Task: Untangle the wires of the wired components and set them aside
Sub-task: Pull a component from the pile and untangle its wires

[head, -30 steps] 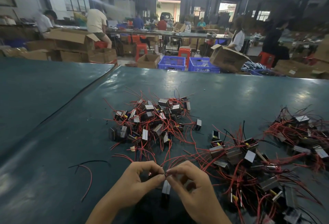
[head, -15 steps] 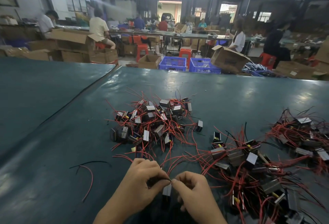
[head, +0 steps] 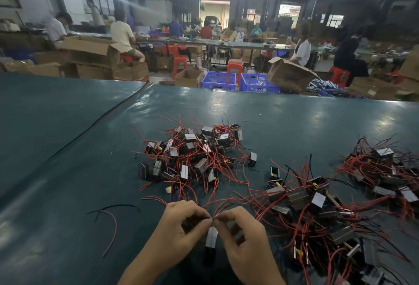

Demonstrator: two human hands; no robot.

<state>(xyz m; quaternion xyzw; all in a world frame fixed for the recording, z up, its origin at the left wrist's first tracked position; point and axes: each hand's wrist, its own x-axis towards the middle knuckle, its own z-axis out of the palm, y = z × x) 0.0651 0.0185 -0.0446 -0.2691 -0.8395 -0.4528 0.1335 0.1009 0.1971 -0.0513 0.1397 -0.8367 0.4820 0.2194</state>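
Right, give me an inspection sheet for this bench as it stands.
Surface: glossy dark teal table mat, seam at left.
Job's things: small black box component with a silvery face hangs between the hands; centre heap, right heap and far-right heap of like components, all tangled.
Clutter: loose red wire offcut and black wire offcut at left; small yellow scrap by the centre heap.
Hands: left hand and right hand both pinch thin red leads just above the hanging component.
Cables: red and black leads run tangled through every heap.
Surroundings: open cardboard boxes, blue plastic crates, red stools, people at far benches.
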